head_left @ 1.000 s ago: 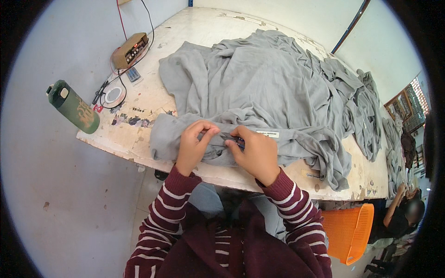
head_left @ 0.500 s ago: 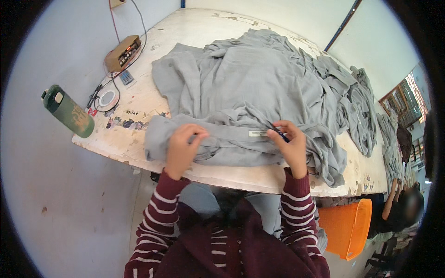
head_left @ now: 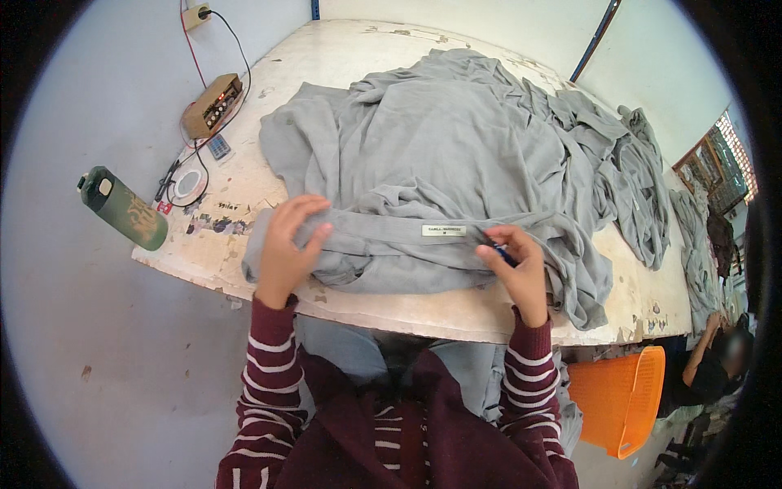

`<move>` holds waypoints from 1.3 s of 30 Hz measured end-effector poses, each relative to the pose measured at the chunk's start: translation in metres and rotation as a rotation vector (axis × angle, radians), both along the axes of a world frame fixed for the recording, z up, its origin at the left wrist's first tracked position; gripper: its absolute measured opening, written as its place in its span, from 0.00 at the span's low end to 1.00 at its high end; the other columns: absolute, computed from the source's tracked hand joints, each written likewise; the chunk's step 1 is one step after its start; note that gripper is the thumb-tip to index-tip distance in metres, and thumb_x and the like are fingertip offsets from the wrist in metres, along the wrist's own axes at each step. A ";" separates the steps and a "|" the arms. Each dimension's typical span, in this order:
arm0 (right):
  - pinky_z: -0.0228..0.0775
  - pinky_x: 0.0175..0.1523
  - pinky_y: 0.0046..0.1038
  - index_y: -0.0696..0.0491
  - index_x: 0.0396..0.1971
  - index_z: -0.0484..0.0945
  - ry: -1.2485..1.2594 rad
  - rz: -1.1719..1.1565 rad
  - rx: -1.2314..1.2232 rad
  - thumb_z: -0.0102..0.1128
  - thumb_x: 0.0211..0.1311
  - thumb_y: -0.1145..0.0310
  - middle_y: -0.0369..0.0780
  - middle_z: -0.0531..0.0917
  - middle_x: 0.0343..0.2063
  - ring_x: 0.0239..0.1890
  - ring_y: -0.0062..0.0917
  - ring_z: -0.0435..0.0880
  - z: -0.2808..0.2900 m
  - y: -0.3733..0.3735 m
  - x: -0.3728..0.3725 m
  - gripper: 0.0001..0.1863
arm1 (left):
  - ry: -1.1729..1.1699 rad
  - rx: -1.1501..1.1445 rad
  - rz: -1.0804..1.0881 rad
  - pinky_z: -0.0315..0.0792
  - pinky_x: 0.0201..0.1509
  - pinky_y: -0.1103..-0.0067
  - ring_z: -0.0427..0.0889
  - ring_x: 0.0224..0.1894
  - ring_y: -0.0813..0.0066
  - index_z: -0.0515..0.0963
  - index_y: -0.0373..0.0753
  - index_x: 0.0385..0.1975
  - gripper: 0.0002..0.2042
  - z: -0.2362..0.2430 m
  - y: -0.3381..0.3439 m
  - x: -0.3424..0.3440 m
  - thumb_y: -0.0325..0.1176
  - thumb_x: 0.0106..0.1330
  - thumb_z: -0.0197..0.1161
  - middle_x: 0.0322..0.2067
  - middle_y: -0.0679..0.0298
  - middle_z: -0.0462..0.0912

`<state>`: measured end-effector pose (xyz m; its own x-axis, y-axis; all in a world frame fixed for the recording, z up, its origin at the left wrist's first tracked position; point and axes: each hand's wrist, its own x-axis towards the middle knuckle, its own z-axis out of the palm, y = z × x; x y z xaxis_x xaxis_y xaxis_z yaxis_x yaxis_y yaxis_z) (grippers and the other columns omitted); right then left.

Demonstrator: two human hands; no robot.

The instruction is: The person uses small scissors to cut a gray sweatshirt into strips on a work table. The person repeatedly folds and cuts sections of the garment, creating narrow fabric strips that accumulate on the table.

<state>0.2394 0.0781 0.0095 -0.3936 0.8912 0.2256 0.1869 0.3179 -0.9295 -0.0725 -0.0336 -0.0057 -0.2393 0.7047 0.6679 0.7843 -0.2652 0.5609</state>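
Lying over the middle of the frame, the grey cloth covers a big part of the pale bench, in loose folds and wrinkles. Along its near side, a flatter band runs from left to right, and a small white label sits on this band, just right of the centre of the frame.

The left hand is at the left end of the band, its thumb and fingers spread apart and pinching nothing. Whether the fingertips rest on the cloth or are slightly above it, I cannot tell. The right hand is right of the label, and its fingers are pinching a small dark-blue tool; its thin front part points toward the band, near the label. The exact kind of this tool is too small to tell. Both arms wear maroon sleeves with white stripes.

In the upper left of the frame stands a brown box with knobs and a red light, and just below it lies a remote control. A green bottle is at the left corner of the bench. In the lower right are an orange basket and, behind it, another person in dark clothes.
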 end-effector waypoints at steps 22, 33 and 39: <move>0.68 0.26 0.34 0.49 0.29 0.82 -0.539 0.072 0.502 0.66 0.49 0.61 0.40 0.81 0.16 0.22 0.36 0.81 0.015 -0.044 -0.148 0.10 | -0.463 -0.028 -0.065 0.68 0.39 0.82 0.77 0.34 0.75 0.78 0.31 0.27 0.06 -0.024 0.014 0.018 0.27 0.60 0.62 0.31 0.61 0.81; 0.70 0.36 0.24 0.56 0.36 0.80 -0.119 -0.165 0.285 0.72 0.46 0.68 0.37 0.81 0.29 0.29 0.20 0.78 0.025 -0.017 -0.048 0.17 | -0.271 0.161 0.261 0.68 0.50 0.77 0.77 0.41 0.70 0.77 0.34 0.37 0.06 -0.011 0.005 0.023 0.26 0.61 0.60 0.38 0.61 0.80; 0.70 0.39 0.29 0.54 0.38 0.80 -0.549 -0.411 0.468 0.66 0.51 0.66 0.38 0.81 0.27 0.30 0.32 0.80 0.006 0.017 0.053 0.14 | -0.079 0.192 -0.075 0.66 0.55 0.72 0.76 0.48 0.63 0.77 0.37 0.42 0.10 0.013 0.007 0.069 0.25 0.59 0.61 0.42 0.58 0.80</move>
